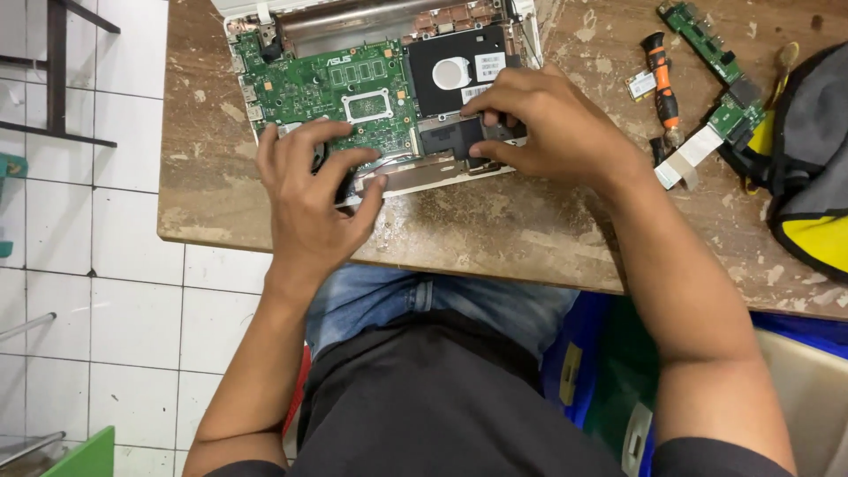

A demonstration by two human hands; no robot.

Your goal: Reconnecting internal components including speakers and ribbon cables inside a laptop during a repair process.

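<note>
1. Near the upper middle of the frame, an opened laptop chassis [442, 172] lies on a worn wooden table [530, 238], its green motherboard [327, 88] exposed on the left and a black hard drive [455, 62] to the right of it.
2. At centre left, the left hand [309, 194] rests on the chassis's front edge, fingers curled over a dark part beneath them; what that part is, and whether it is gripped, cannot be told.
3. Right of it, the right hand [552, 124] pinches a small black component [455, 137] between thumb and fingertips, just below the hard drive.
4. Toward the upper right, an orange-handled screwdriver [661, 79], narrow green circuit boards [720, 75] with a white ribbon cable [689, 155], and a grey-and-yellow bag [813, 168] lie on the table.
</note>
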